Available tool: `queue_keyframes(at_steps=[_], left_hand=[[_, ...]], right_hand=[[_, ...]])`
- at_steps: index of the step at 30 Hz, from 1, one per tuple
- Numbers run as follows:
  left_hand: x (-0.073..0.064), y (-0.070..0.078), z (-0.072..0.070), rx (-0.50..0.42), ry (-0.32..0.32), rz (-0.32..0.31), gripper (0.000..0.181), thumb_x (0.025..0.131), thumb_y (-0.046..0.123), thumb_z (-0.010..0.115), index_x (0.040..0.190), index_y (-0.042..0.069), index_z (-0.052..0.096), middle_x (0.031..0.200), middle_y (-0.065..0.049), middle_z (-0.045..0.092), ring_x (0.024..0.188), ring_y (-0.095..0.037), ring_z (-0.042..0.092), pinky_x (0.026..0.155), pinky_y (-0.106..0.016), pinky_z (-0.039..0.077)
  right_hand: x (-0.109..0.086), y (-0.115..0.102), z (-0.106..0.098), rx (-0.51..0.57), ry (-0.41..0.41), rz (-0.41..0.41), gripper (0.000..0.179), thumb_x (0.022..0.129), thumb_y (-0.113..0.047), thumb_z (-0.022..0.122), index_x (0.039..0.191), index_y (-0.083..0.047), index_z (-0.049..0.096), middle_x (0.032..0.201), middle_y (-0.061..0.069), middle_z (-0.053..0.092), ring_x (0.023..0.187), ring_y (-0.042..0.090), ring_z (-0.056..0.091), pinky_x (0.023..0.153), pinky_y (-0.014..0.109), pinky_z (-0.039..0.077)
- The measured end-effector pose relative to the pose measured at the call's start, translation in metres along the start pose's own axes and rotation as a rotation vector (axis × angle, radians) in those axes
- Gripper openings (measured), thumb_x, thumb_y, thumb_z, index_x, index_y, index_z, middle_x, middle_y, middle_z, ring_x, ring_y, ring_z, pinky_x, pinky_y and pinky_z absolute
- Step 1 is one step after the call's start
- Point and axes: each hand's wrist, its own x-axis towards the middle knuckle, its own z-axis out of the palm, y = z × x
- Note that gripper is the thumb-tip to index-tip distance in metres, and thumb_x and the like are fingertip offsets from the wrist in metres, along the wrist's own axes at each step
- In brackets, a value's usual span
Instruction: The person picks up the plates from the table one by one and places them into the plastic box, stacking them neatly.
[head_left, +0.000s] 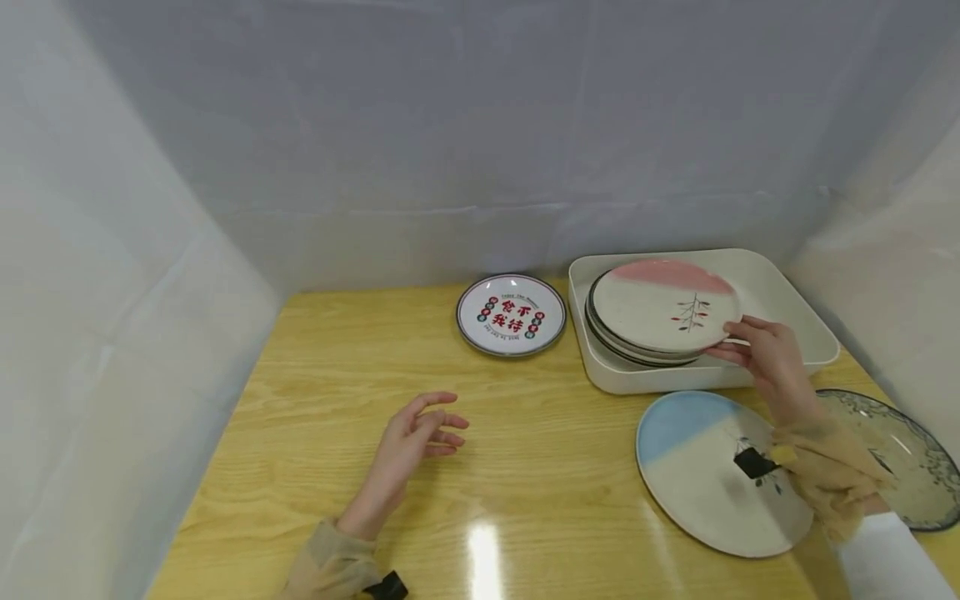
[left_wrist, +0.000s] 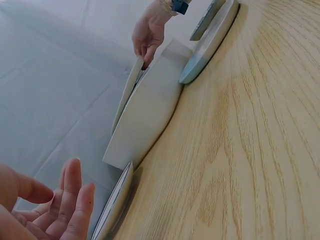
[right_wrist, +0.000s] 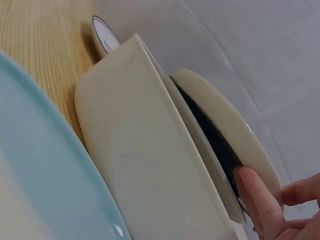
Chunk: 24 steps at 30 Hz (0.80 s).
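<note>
A cream plate with a pink edge and a leafy twig [head_left: 660,304] lies on top of a stack of plates in a white rectangular tray [head_left: 795,325]. My right hand [head_left: 768,350] pinches its right rim, thumb above and fingers beneath. In the right wrist view the pinched plate [right_wrist: 230,125] is tilted, with a dark gap between it and the stack below. My left hand [head_left: 412,442] hovers over the table, fingers loosely bent and holding nothing. Nearest to it is a small white plate with red characters [head_left: 512,315], left of the tray.
A larger blue-and-cream plate [head_left: 690,492] lies in front of the tray, partly under the right forearm. Beside it, at the right edge, is a plate with a dark patterned rim [head_left: 926,467]. White sheeting [head_left: 450,150] encloses the wooden table [head_left: 330,358] at the back and sides.
</note>
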Motion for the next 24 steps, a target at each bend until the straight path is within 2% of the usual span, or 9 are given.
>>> queue_keyframes(at_steps=[2,4,6,10,12,16,21,24], left_hand=[[0.000,0.000,-0.001,0.001,0.002,-0.005,0.033,0.106,0.007,0.044,0.137,0.001,0.055,0.106,-0.017,0.073,0.085,-0.025,0.073,0.078,-0.036,0.063],[0.001,0.000,-0.001,0.002,0.005,-0.008,0.034,0.106,0.007,0.044,0.137,0.001,0.056,0.106,-0.017,0.073,0.086,-0.025,0.073,0.078,-0.035,0.063],[0.001,-0.001,-0.002,0.002,0.004,-0.009,0.034,0.106,0.007,0.044,0.137,0.001,0.056,0.106,-0.017,0.073,0.086,-0.026,0.073,0.078,-0.035,0.063],[0.000,-0.001,-0.001,0.004,0.003,-0.010,0.034,0.106,0.007,0.043,0.137,0.001,0.056,0.106,-0.017,0.073,0.086,-0.026,0.073,0.078,-0.034,0.063],[0.000,-0.001,-0.002,0.005,0.005,-0.012,0.034,0.106,0.007,0.043,0.137,0.001,0.056,0.106,-0.017,0.073,0.087,-0.027,0.073,0.078,-0.035,0.063],[0.001,-0.002,-0.002,0.007,0.010,-0.018,0.033,0.107,0.007,0.044,0.137,0.001,0.056,0.105,-0.016,0.074,0.088,-0.028,0.073,0.078,-0.036,0.063],[0.001,-0.002,-0.002,0.004,0.009,-0.023,0.033,0.106,0.007,0.045,0.137,0.002,0.056,0.105,-0.016,0.074,0.087,-0.027,0.073,0.078,-0.037,0.063],[0.002,-0.003,-0.003,0.000,0.007,-0.024,0.033,0.106,0.007,0.046,0.137,0.001,0.056,0.105,-0.016,0.074,0.087,-0.027,0.073,0.079,-0.038,0.063]], right_hand=[[0.002,0.000,-0.003,-0.069,-0.009,-0.019,0.046,0.105,-0.007,0.051,0.145,0.010,0.033,0.085,-0.002,0.068,0.069,0.013,0.074,0.069,0.023,0.062],[0.004,-0.001,-0.004,-0.172,-0.017,-0.036,0.041,0.106,-0.011,0.051,0.137,0.011,0.038,0.084,-0.005,0.070,0.069,0.010,0.074,0.068,0.020,0.061],[0.006,-0.001,-0.005,-0.321,-0.025,-0.051,0.048,0.107,-0.017,0.048,0.142,0.015,0.036,0.082,-0.010,0.068,0.067,0.007,0.073,0.067,0.018,0.060],[0.009,-0.001,-0.007,-0.606,-0.019,-0.049,0.064,0.109,-0.024,0.041,0.151,0.019,0.020,0.074,-0.016,0.064,0.060,0.002,0.068,0.062,0.017,0.059],[0.011,-0.001,-0.009,-0.686,-0.020,-0.036,0.065,0.109,-0.026,0.039,0.151,0.019,0.019,0.072,-0.015,0.062,0.058,0.001,0.065,0.060,0.019,0.059],[0.013,0.000,-0.013,-0.738,-0.031,-0.006,0.063,0.109,-0.027,0.039,0.148,0.020,0.023,0.075,-0.010,0.059,0.058,0.002,0.059,0.056,0.019,0.056],[0.015,0.000,-0.015,-0.766,-0.038,-0.020,0.070,0.109,-0.028,0.040,0.157,0.009,0.006,0.075,-0.011,0.061,0.055,0.004,0.055,0.051,0.021,0.054],[0.018,-0.001,-0.015,-0.799,-0.030,-0.027,0.071,0.109,-0.030,0.041,0.159,0.001,0.002,0.074,-0.011,0.062,0.053,0.005,0.054,0.050,0.023,0.054]])
